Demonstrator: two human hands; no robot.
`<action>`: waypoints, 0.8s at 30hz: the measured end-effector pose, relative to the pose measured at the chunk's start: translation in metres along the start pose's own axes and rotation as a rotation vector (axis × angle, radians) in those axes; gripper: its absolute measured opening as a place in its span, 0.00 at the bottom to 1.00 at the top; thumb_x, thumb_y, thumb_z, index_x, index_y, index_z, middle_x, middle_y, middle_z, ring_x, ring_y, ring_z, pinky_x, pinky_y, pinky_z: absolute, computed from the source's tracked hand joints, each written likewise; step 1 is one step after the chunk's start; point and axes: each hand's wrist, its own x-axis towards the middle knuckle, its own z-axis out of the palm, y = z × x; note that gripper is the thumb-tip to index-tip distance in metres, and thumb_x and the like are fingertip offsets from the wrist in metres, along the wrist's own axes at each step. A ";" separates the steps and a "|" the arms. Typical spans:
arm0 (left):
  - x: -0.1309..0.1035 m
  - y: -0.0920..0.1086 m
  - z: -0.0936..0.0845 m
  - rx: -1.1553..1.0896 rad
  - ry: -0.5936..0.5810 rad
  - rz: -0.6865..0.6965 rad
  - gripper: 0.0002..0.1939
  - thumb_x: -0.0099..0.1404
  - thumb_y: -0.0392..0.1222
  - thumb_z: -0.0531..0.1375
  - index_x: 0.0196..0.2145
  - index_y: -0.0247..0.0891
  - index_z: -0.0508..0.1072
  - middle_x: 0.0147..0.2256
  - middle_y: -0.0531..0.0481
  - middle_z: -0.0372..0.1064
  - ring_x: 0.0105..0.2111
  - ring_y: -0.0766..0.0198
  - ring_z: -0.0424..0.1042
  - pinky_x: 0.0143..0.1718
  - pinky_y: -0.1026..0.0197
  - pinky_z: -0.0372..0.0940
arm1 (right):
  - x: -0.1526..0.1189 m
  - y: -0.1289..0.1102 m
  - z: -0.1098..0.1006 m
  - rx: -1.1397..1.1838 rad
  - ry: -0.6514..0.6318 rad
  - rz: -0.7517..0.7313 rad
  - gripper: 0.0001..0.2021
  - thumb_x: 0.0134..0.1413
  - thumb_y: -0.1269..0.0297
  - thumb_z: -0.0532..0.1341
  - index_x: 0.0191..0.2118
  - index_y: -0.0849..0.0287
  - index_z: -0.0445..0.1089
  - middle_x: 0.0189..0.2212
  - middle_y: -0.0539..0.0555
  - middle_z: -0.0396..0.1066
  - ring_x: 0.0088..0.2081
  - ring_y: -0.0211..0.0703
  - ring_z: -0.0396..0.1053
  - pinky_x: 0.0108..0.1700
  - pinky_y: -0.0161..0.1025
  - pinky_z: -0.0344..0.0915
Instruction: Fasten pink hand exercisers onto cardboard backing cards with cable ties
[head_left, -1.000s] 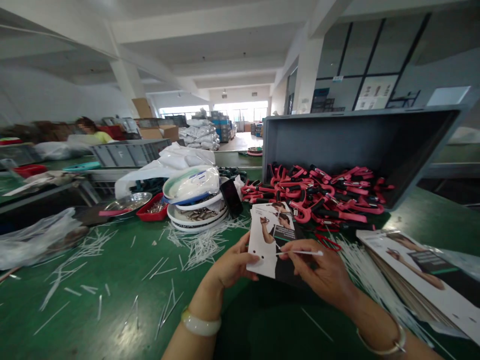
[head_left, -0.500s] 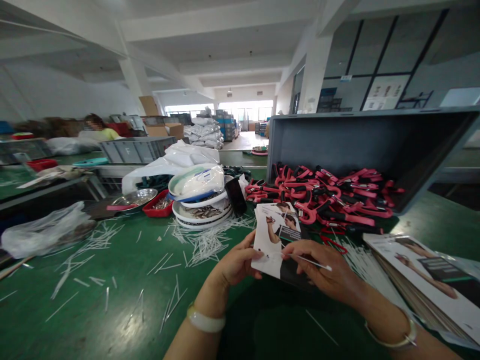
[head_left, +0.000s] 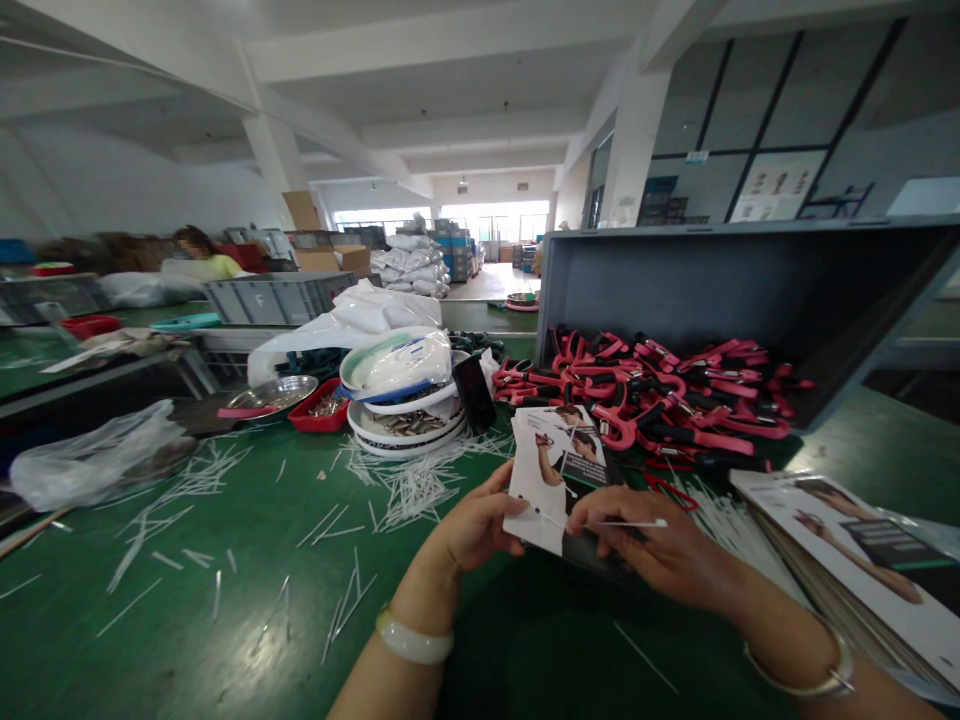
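Observation:
My left hand is closed on the left edge of a printed card, thumb on its front, near small punched holes. The card is tilted up over the table and shows photos of people beside a dark panel. In my right hand, the fingers pinch a thin white cable tie; its head end sticks out to the right. The tie's other end lies near the card's holes, and I cannot tell whether it passes through one. Behind the card, several pink and black hand grips lie heaped.
A grey crate on its side holds more grips. At right lies a stack of printed cards beside loose cable ties. Stacked white trays, a red tray of metal parts and a phone stand behind. A person is far left.
My right hand has shifted slightly right, and the cable tie in it has swung to nearly level. The left hand still holds the card in almost the same place.

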 end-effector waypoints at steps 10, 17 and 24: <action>0.006 -0.002 0.015 -0.149 0.111 -0.099 0.18 0.61 0.45 0.60 0.45 0.31 0.72 0.32 0.45 0.74 0.26 0.66 0.73 0.21 0.70 0.68 | 0.006 0.024 0.016 0.035 0.155 0.013 0.09 0.64 0.64 0.50 0.39 0.57 0.67 0.38 0.54 0.72 0.31 0.35 0.71 0.34 0.33 0.69; 0.012 -0.011 0.026 -0.078 0.226 -0.039 0.14 0.48 0.25 0.65 0.34 0.29 0.75 0.29 0.46 0.74 0.23 0.71 0.71 0.22 0.74 0.64 | 0.009 0.032 0.026 0.252 0.323 0.214 0.09 0.60 0.59 0.55 0.35 0.58 0.67 0.32 0.54 0.73 0.35 0.39 0.72 0.37 0.36 0.70; 0.014 -0.015 0.031 0.069 0.234 -0.040 0.09 0.49 0.33 0.66 0.31 0.30 0.73 0.21 0.49 0.70 0.18 0.71 0.68 0.20 0.71 0.62 | 0.012 0.016 0.031 0.257 0.452 0.535 0.08 0.49 0.60 0.58 0.27 0.58 0.65 0.19 0.47 0.67 0.21 0.36 0.65 0.22 0.33 0.61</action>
